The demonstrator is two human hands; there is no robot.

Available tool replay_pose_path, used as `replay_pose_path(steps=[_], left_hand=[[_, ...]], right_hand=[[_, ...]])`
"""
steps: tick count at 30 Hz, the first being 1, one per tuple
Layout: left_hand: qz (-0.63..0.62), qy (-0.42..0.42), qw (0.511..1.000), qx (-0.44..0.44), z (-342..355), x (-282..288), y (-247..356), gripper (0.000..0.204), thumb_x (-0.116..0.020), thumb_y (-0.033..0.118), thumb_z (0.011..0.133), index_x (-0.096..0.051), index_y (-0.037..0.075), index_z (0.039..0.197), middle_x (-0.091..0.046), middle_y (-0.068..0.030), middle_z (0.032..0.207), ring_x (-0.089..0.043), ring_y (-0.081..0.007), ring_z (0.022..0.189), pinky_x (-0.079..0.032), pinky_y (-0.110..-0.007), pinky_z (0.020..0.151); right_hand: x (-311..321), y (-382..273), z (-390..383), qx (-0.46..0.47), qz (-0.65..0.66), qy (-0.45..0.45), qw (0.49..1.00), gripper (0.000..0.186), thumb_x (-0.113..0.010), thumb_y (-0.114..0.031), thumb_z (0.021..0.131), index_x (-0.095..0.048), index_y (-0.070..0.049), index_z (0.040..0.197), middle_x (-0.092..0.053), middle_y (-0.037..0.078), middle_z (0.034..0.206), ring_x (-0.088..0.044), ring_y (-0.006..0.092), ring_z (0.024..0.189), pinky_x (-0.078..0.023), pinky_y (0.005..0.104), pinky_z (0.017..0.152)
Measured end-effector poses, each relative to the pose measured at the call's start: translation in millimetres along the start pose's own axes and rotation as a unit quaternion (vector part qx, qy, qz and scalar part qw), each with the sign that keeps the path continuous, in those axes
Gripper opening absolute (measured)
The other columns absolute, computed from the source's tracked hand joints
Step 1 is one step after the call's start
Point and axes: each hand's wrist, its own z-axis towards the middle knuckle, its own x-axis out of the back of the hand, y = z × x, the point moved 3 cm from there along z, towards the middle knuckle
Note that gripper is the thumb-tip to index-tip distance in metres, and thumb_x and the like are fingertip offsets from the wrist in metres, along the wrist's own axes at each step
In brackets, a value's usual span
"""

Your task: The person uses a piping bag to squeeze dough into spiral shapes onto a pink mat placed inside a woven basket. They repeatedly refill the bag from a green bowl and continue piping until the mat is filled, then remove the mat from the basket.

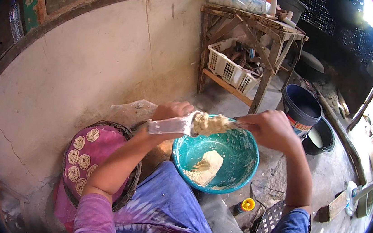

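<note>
My left hand [173,110] is closed round a pale, tube-shaped dough press [171,127], tilted sideways above the basin. Soft yellowish dough [210,124] bulges at the press's open end. My right hand [271,127] grips a thin utensil whose tip is covered by that dough; its exact kind is hidden. Below both hands, a teal plastic basin [246,177] has smears on its inner wall and holds a lump of dough [206,167]. Left of my left forearm, several coiled dough rounds [84,161] lie on a pink cloth [106,146] over a round tray.
Behind the basin stands a wooden rack [267,82] with a white crate [228,68]. Dark buckets [301,106] are to the right. A yellow-capped bottle [247,205] and a perforated basket [268,227] sit near my right arm. A cracked wall [88,60] curves along the left.
</note>
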Motion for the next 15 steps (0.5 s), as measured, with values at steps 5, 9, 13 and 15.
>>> replay_pose_path(steps=[5, 9, 13, 15], left_hand=[[-0.043, -0.002, 0.999, 0.032, 0.2, -14.1, 7.5, 0.027, -0.072, 0.031, 0.074, -0.065, 0.015, 0.094, -0.066, -0.0073, 0.092, -0.065, -0.0293, 0.088, -0.052, -0.042, 0.074], [-0.013, -0.007, 0.998, 0.067, -9.5, -19.0, -13.4, 0.020, -0.063, 0.031, 0.081, -0.067, 0.016, 0.094, -0.068, -0.0069, 0.096, -0.065, -0.0276, 0.092, -0.051, -0.041, 0.075], [0.059, 0.037, 0.992, 0.102, -10.8, -9.6, -31.3, 0.020, -0.060, 0.031, 0.083, -0.066, 0.014, 0.092, -0.068, -0.0087, 0.095, -0.065, -0.0291, 0.087, -0.051, -0.042, 0.074], [0.047, 0.059, 0.994, 0.081, -7.9, -8.0, -25.9, 0.020, -0.061, 0.031, 0.083, -0.065, 0.013, 0.089, -0.067, -0.0097, 0.093, -0.065, -0.0308, 0.083, -0.051, -0.043, 0.072]], right_hand=[[-42.5, -62.2, -1.3, 0.074, -0.305, 0.126, 0.941, 0.040, -0.057, -0.015, 0.084, -0.061, -0.014, 0.124, -0.059, 0.002, 0.079, -0.059, 0.0164, 0.065, -0.046, 0.0321, 0.062], [-47.4, -66.8, -18.4, 0.068, -0.276, 0.135, 0.949, 0.044, -0.057, -0.016, 0.082, -0.058, -0.015, 0.126, -0.056, 0.000, 0.078, -0.060, 0.0147, 0.066, -0.046, 0.0305, 0.065], [-8.2, -48.5, -44.8, 0.012, -0.234, 0.147, 0.961, 0.039, -0.061, -0.014, 0.078, -0.062, -0.015, 0.118, -0.058, -0.001, 0.075, -0.063, 0.0155, 0.064, -0.047, 0.0327, 0.061], [0.7, -44.3, -42.4, -0.013, -0.216, 0.148, 0.965, 0.038, -0.061, -0.013, 0.077, -0.063, -0.016, 0.115, -0.058, -0.001, 0.073, -0.062, 0.0163, 0.062, -0.047, 0.0330, 0.060]])
